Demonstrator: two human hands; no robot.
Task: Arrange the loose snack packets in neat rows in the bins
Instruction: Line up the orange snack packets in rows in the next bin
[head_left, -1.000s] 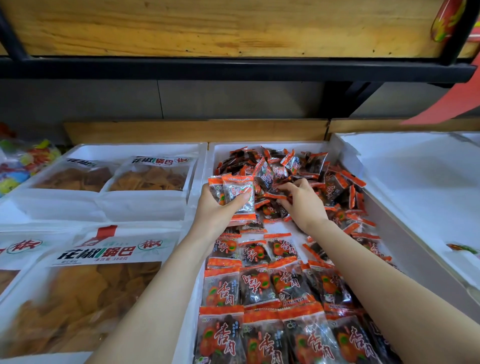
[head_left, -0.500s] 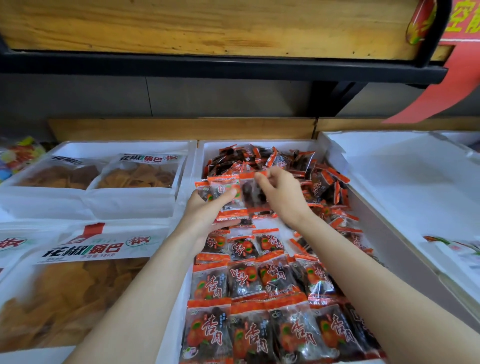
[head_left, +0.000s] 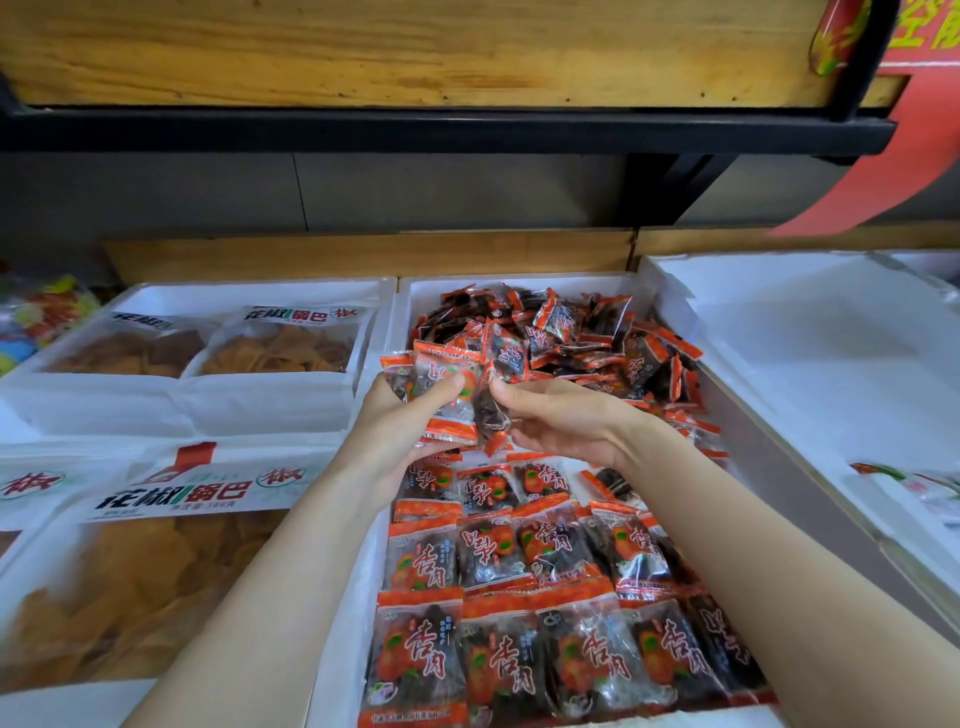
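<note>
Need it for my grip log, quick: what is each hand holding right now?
Left hand: holds a small stack of orange snack packets.
Right hand: pinches one dark snack packet.

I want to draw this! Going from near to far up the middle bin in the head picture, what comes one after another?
First the neat rows of packets → left hand and right hand, gripping a few packets → loose pile of packets → wooden board → black shelf rail.
</note>
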